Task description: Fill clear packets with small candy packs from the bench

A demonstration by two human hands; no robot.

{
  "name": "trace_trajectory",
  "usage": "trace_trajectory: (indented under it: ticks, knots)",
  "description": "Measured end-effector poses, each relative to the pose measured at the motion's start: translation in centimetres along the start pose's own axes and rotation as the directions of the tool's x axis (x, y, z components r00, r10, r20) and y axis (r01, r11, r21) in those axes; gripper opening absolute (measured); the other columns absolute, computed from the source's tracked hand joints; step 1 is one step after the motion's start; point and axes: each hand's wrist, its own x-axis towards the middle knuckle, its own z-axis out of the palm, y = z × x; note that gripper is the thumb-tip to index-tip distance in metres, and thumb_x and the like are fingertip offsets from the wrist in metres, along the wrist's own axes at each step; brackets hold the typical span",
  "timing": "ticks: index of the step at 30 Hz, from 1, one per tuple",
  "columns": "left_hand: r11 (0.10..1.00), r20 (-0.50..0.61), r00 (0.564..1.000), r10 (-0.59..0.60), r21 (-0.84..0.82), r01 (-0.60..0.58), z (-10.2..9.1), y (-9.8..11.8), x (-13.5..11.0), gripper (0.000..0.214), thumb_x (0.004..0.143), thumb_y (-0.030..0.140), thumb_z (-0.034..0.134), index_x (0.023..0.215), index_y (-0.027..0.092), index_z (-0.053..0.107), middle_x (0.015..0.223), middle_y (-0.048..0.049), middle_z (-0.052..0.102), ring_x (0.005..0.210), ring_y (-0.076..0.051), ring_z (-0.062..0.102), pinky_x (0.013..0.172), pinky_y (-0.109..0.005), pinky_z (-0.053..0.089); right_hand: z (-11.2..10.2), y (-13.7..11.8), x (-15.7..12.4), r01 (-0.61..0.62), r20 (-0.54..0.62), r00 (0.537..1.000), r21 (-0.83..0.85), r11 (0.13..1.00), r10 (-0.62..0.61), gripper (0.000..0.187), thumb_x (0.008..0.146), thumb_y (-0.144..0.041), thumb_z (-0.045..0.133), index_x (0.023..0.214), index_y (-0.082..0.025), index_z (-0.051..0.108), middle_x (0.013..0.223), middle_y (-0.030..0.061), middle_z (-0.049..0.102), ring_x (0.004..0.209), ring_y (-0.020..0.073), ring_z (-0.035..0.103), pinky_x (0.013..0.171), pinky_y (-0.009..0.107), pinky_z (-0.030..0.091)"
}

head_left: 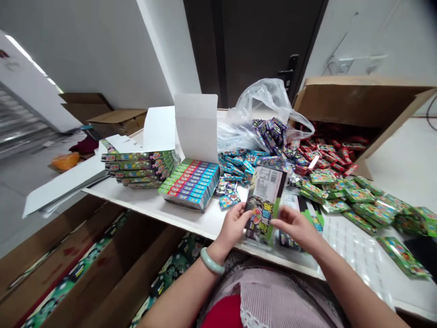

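White walls and a dark door (252,45) stood behind a white-topped worktable (146,205) crowded with packaged goods. Both hands gripped one glossy printed packet (265,205) upright just above the table's near edge, its barcode panel at the top. The left hand (234,228) pinched the packet's left side and the right hand (295,228) its right side, with the fingers curled around the edges. A pale green bangle (211,261) circled the left wrist. Just beyond the packet lay loose blue packets (232,166), while green packets (351,200) spread to the right, near a clear dimpled plastic sheet (358,255). Farther left stood a tight block of boxes (189,184) beside a stack of long green boxes (139,168), with an open white carton (196,127) behind them. A clear plastic bag (262,109) slumped at the back, next to a tilted cardboard box (362,105) spilling red packets (327,150). Open cartons (85,255) sat below the table on the left.
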Motion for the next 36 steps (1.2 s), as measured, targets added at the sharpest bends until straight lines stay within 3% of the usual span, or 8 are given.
trace_trajectory:
  ticks: [6, 11, 16, 19, 26, 29, 33, 36]
  knots:
    - [0.985, 0.109, 0.989, -0.102, -0.125, 0.115, -1.3, -0.5, 1.2, 0.043, 0.069, 0.037, 0.079, 0.102, 0.016, 0.062, 0.087, -0.0047, 0.07, 0.074, -0.015, 0.065, 0.068, -0.025, 0.05, 1.8, 1.2, 0.3, -0.085, -0.036, 0.996, -0.009, 0.996, 0.084, 0.034, 0.066, -0.047, 0.067, 0.061, -0.021, 0.045, 0.056, -0.005, 0.047, 0.056, 0.0112, 0.045, 0.055, 0.025, 0.039]
    - [0.978, -0.079, 0.997, -0.017, -0.207, 0.0, 0.1, 0.9, 4.2, 0.035, 0.069, 0.039, 0.078, 0.089, 0.015, 0.063, 0.081, -0.0027, 0.069, 0.075, -0.016, 0.066, 0.069, -0.024, 0.051, 1.7, 2.8, 0.2, -0.122, 0.023, 0.992, -0.094, 0.988, 0.125, 0.035, 0.067, -0.04, 0.069, 0.058, -0.02, 0.043, 0.052, -0.0072, 0.039, 0.051, 0.008, 0.035, 0.049, 0.021, 0.027]
    - [0.983, -0.093, 0.996, 0.017, -0.18, -0.033, 1.6, 0.4, 4.9, 0.035, 0.072, 0.037, 0.076, 0.098, 0.017, 0.063, 0.088, -0.0022, 0.07, 0.078, -0.015, 0.065, 0.073, -0.024, 0.051, -1.0, 1.0, 0.0, -0.08, 0.113, 0.991, 0.063, 0.995, 0.073, 0.027, 0.07, -0.04, 0.072, 0.081, -0.02, 0.057, 0.076, -0.0008, 0.061, 0.07, 0.0134, 0.056, 0.064, 0.026, 0.044]
    - [0.997, -0.044, 0.998, 0.05, -0.062, -0.053, 2.0, -0.6, 4.0, 0.033, 0.077, 0.036, 0.072, 0.104, 0.018, 0.064, 0.094, -0.0049, 0.07, 0.085, -0.017, 0.066, 0.079, -0.027, 0.051, -2.5, -0.4, 0.4, -0.003, 0.044, 0.999, 0.12, 0.993, -0.003, 0.038, 0.07, -0.037, 0.074, 0.101, -0.022, 0.058, 0.096, 0.0035, 0.065, 0.087, 0.0167, 0.06, 0.076, 0.03, 0.048]
    - [0.961, 0.019, 0.992, -0.127, -0.247, 0.127, 2.7, -0.9, 3.7, 0.038, 0.072, 0.037, 0.077, 0.104, 0.019, 0.063, 0.088, -0.0023, 0.07, 0.076, -0.015, 0.065, 0.07, -0.024, 0.052, -2.5, 1.0, 1.5, -0.06, -0.057, 0.996, 0.115, 0.992, 0.067, 0.027, 0.071, -0.04, 0.072, 0.075, -0.019, 0.055, 0.07, -0.002, 0.059, 0.064, 0.0118, 0.055, 0.062, 0.028, 0.047]
    - [0.97, -0.01, 0.999, -0.036, -0.242, 0.033, 2.8, -0.2, 4.4, 0.05, 0.075, 0.03, 0.075, 0.121, 0.028, 0.055, 0.086, 0.0016, 0.067, 0.071, -0.01, 0.062, 0.066, -0.019, 0.05, -2.2, 1.5, 1.4, -0.059, -0.033, 0.997, 0.165, 0.985, 0.065, 0.03, 0.07, -0.037, 0.073, 0.09, -0.02, 0.059, 0.072, -0.0026, 0.06, 0.065, 0.0117, 0.057, 0.063, 0.027, 0.049]
    - [0.987, 0.037, 0.999, 0.02, -0.159, -0.014, 2.3, 0.3, 4.7, 0.046, 0.074, 0.027, 0.074, 0.118, 0.028, 0.059, 0.104, -0.0015, 0.065, 0.089, -0.014, 0.062, 0.076, -0.022, 0.05, -2.2, 1.3, 0.5, 0.038, -0.227, 0.974, 0.136, 0.99, -0.006, 0.069, 0.072, -0.033, 0.072, 0.132, -0.029, 0.038, 0.088, -0.0016, 0.06, 0.066, 0.0117, 0.061, 0.06, 0.027, 0.05]
    - [1.0, 0.091, 0.996, 0.022, -0.005, -0.021, 1.6, 0.4, 4.2, 0.037, 0.076, 0.029, 0.073, 0.111, 0.023, 0.064, 0.11, -0.0044, 0.065, 0.099, -0.017, 0.06, 0.081, -0.024, 0.049, -2.4, 0.9, -0.5, 0.044, -0.19, 0.981, 0.035, 0.998, -0.036, 0.054, 0.08, -0.034, 0.065, 0.129, -0.029, 0.042, 0.083, -0.0023, 0.056, 0.06, 0.0102, 0.055, 0.054, 0.025, 0.046]
